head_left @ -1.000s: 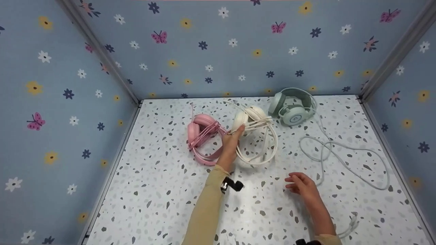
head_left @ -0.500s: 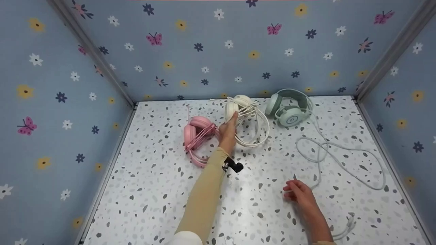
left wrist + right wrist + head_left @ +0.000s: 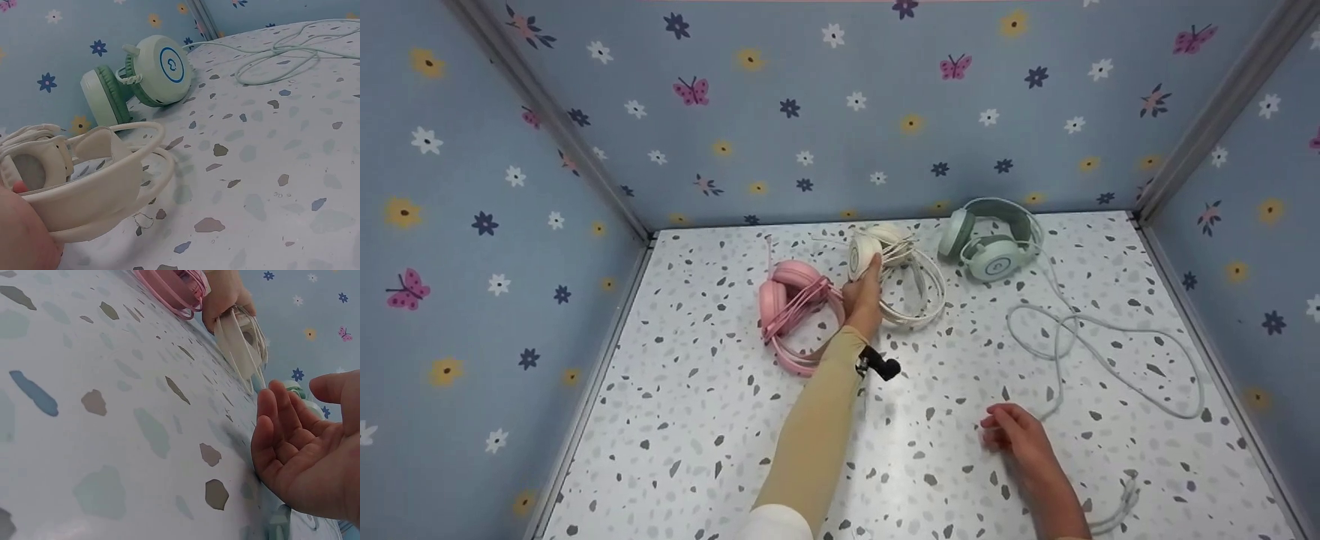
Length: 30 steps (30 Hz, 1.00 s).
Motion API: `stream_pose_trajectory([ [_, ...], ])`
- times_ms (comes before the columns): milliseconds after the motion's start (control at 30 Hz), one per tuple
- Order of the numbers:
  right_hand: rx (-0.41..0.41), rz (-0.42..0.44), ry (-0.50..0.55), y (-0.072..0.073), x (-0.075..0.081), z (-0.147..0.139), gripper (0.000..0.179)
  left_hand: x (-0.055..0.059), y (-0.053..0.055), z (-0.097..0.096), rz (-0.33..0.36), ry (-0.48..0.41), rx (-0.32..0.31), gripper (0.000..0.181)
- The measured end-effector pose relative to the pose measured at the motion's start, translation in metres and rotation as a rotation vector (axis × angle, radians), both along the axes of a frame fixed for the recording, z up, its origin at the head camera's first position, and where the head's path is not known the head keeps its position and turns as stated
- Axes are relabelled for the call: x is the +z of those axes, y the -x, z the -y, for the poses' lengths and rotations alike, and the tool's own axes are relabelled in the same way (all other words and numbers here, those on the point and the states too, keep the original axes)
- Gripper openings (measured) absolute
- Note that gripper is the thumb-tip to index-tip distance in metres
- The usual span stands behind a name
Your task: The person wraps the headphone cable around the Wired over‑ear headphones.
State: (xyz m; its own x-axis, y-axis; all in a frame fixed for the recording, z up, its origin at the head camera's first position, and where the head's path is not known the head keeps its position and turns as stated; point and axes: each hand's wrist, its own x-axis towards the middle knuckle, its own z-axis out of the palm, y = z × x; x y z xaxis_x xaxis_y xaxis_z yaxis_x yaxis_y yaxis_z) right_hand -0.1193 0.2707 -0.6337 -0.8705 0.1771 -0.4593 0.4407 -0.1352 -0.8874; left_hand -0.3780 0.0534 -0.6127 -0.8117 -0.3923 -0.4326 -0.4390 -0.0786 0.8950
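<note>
White headphones (image 3: 911, 319) with their cable wound about them lie near the back of the table, between two other pairs. My left hand (image 3: 864, 296) grips them by the near left side, thumb against an ear cup; in the left wrist view their white headband (image 3: 95, 197) runs out from the hand. Just left of that hand are pink headphones (image 3: 780, 300), wrapped in their own cable. My right hand (image 3: 1016, 435) hovers low over the front right of the table, fingers loosely bent; the right wrist view shows its palm (image 3: 315, 461) bare.
Mint green headphones (image 3: 994, 255) stand at the back right, their loose cable (image 3: 1110, 367) looping across the right side to a plug end (image 3: 1129, 495) near the front. Patterned blue walls (image 3: 840, 112) enclose the speckled table (image 3: 697, 450) at the back and sides.
The left hand has carried the white headphones back and slightly left, then lowered them, turning an ear cup's face leftward. The right hand stays nearly in place.
</note>
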Motion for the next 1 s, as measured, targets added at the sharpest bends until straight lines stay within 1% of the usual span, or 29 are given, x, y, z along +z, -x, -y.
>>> stream_pose_trajectory([
  [67, -0.005, -0.004, 0.017, -0.001, -0.001, 0.0, 0.031, -0.001, -0.001, -0.001, 0.001, -0.017, -0.005, 0.073],
  [133, -0.015, -0.01, 0.036, -0.002, -0.001, 0.001, 0.03, -0.001, -0.003, -0.002, -0.02, -0.074, -0.009, 0.071],
  [200, -0.023, -0.024, 0.043, -0.003, -0.001, 0.001, 0.029, 0.001, -0.005, -0.004, -0.056, -0.141, -0.009, 0.069],
  [267, -0.021, -0.036, 0.042, -0.003, 0.0, 0.0, 0.028, 0.004, -0.006, -0.007, -0.08, -0.176, 0.002, 0.071],
  [300, -0.02, -0.04, 0.039, -0.003, 0.0, 0.0, 0.028, 0.006, -0.007, -0.008, -0.083, -0.162, 0.006, 0.073],
  [367, -0.013, -0.043, 0.022, -0.003, -0.001, -0.001, 0.028, 0.01, -0.01, -0.01, -0.073, -0.102, 0.005, 0.079],
  [467, -0.004, -0.038, 0.002, -0.003, -0.001, -0.002, 0.029, 0.016, -0.013, -0.015, -0.015, 0.041, -0.017, 0.088],
  [533, 0.002, -0.035, -0.013, -0.003, -0.002, -0.003, 0.029, 0.02, -0.015, -0.018, 0.024, 0.125, -0.054, 0.095],
  [600, 0.01, -0.035, -0.029, -0.003, -0.003, -0.003, 0.028, 0.023, -0.018, -0.019, 0.033, 0.205, -0.1, 0.1],
  [633, 0.012, -0.032, -0.037, -0.003, -0.004, -0.002, 0.027, 0.024, -0.021, -0.019, 0.024, 0.239, -0.126, 0.103],
  [667, 0.017, -0.03, -0.049, -0.003, -0.004, -0.002, 0.026, 0.025, -0.025, -0.019, -0.002, 0.279, -0.153, 0.104],
  [733, 0.026, -0.026, -0.068, -0.003, -0.004, -0.001, 0.024, 0.025, -0.037, -0.015, -0.076, 0.355, -0.226, 0.101],
  [767, 0.034, -0.026, -0.085, -0.004, -0.004, 0.0, 0.024, 0.025, -0.046, -0.013, -0.123, 0.386, -0.271, 0.097],
  [800, 0.043, -0.024, -0.097, -0.004, -0.004, 0.0, 0.024, 0.023, -0.056, -0.009, -0.173, 0.425, -0.321, 0.093],
  [867, 0.068, -0.029, -0.12, -0.004, -0.004, 0.001, 0.023, 0.018, -0.08, 0.0, -0.28, 0.484, -0.402, 0.085],
  [933, 0.091, -0.042, -0.138, -0.004, -0.004, 0.001, 0.023, 0.01, -0.105, 0.014, -0.337, 0.581, -0.468, 0.075],
  [967, 0.101, -0.049, -0.145, -0.003, -0.003, 0.001, 0.022, 0.006, -0.118, 0.023, -0.352, 0.656, -0.491, 0.072],
  [1000, 0.108, -0.055, -0.146, -0.003, -0.003, 0.002, 0.022, 0.001, -0.131, 0.032, -0.343, 0.74, -0.507, 0.072],
])
